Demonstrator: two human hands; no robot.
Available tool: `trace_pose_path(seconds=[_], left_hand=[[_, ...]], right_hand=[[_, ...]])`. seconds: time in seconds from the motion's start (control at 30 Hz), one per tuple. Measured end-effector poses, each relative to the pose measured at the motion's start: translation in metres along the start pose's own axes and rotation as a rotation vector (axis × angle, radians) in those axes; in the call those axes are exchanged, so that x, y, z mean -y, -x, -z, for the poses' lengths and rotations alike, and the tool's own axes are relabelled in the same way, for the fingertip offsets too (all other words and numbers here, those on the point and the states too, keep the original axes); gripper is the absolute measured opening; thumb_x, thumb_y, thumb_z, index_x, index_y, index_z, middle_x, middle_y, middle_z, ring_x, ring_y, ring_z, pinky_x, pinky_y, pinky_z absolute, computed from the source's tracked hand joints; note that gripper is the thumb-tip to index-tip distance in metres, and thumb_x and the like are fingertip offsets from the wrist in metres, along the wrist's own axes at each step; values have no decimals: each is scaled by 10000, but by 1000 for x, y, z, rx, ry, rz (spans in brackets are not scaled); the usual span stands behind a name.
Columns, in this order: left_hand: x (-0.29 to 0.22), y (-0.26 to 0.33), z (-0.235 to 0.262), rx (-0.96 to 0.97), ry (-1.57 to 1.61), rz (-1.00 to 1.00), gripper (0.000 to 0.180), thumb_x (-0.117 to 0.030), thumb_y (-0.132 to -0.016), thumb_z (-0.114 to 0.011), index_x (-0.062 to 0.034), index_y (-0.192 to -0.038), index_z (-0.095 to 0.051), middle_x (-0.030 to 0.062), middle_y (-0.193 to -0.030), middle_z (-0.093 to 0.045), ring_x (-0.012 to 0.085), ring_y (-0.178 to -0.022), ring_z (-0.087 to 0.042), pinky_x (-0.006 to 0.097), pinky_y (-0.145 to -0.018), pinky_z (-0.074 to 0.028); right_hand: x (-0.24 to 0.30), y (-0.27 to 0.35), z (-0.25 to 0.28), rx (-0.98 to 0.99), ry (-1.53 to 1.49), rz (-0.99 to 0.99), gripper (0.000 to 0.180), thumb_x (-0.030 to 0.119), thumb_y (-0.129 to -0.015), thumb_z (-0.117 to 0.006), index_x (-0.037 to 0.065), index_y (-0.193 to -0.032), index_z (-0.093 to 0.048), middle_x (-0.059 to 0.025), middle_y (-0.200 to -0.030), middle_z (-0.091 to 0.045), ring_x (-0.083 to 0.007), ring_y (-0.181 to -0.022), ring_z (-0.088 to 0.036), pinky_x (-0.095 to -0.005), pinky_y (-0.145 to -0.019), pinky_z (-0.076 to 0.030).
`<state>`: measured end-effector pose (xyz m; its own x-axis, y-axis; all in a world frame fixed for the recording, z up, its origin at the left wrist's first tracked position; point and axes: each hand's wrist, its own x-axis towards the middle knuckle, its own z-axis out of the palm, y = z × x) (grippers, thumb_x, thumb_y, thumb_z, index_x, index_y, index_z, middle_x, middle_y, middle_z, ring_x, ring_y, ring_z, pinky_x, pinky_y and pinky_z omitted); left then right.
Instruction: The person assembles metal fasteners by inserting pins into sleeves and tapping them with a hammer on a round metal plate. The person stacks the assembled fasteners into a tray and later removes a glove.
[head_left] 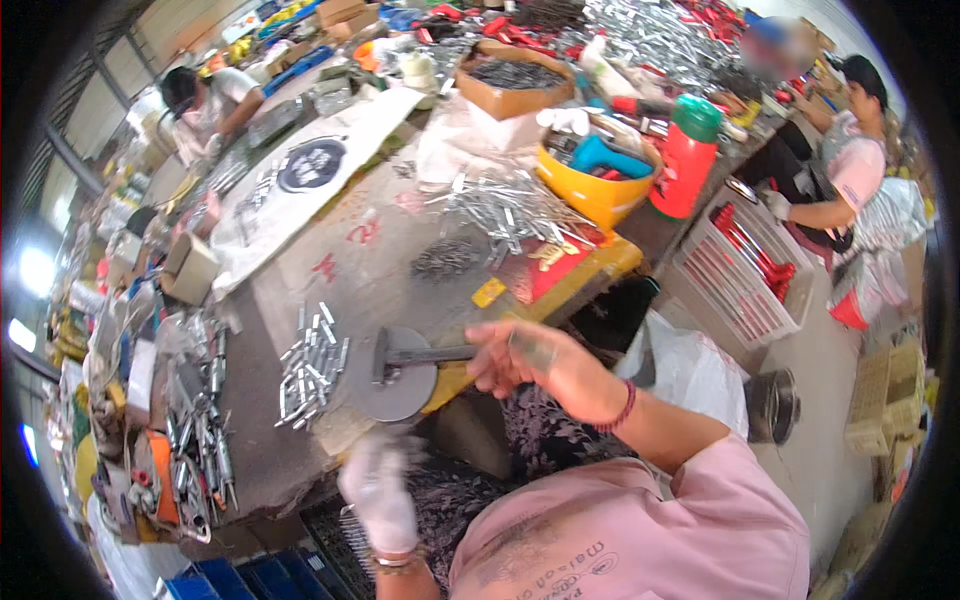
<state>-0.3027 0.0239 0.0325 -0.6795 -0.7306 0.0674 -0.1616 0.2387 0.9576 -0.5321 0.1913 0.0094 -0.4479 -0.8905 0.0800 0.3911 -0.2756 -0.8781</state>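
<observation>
hammering seems in hand: right hand [515, 358] fingers clamped on hammer [425, 355] over round metal plate [395, 385]; gloved left hand [380, 490] fingers loosely curled, empty, likely fetching another metal piece [312, 365].

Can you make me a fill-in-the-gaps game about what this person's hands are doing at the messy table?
1. The right hand grips the handle of a ____.
2. The left hand wears a ____ glove.
3. The hammer's head rests on a round grey metal ____ at the table edge.
4. The red jug has a ____ lid.

Missing words: hammer; white; disc; green
</observation>
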Motion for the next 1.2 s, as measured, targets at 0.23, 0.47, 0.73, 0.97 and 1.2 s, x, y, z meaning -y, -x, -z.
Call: trace_pose_path(seconds=[0.23, 0.47, 0.73, 0.97, 1.2], left_hand=[[23, 27, -41, 238, 300, 203, 257, -126, -1049, -735, 31, -1252, -728, 71, -1034, -754, 114, -903, -689, 285, -820, -565], [37, 46, -42, 75, 392, 239, 208, -109, -1065, -663, 33, -1198, -736, 22, -1036, -723, 115, -917, -639, 278, -813, -527], [48, 39, -34, -161, 473, 244, 257, -199, -1135, -511, -15, -1073, -680, 16, -848, -658, 99, -756, -598, 267, -714, -498], [66, 30, -16, -67, -360, -512, 251, -217, -1055, -673, -57, -1227, -763, 113, -1088, -761, 258, -958, -717, 392, -871, -560], [55, 41, -23, 32, 347, 62, 622, -435, -1041, -752, 64, -1397, -646, 196, -1378, -684, 256, -1199, -696, 383, -1055, -560]], right_hand=[[-48, 28, -52, 49, 773, 166, 571, -7, -929, -684, 31, -1494, -614, -157, -1419, -689, -299, -1316, -664, -381, -1130, -500], [-72, 38, -70, 36, 839, 146, 548, 38, -942, -715, 111, -1477, -630, -152, -1240, -701, -368, -1116, -702, -413, -945, -571], [-90, 49, -63, 195, 547, 52, 533, 248, -1095, -645, 94, -1594, -537, -150, -1260, -658, -239, -1087, -691, -348, -916, -569], [-85, 37, -59, 137, -130, -334, 643, 205, -1072, -722, 68, -1640, -452, -75, -1220, -662, -129, -1058, -648, -295, -888, -572], [-45, 13, -10, -144, 693, 254, 289, 115, -1017, -736, 77, -1304, -737, -62, -1028, -761, -174, -898, -734, -314, -799, -600]])
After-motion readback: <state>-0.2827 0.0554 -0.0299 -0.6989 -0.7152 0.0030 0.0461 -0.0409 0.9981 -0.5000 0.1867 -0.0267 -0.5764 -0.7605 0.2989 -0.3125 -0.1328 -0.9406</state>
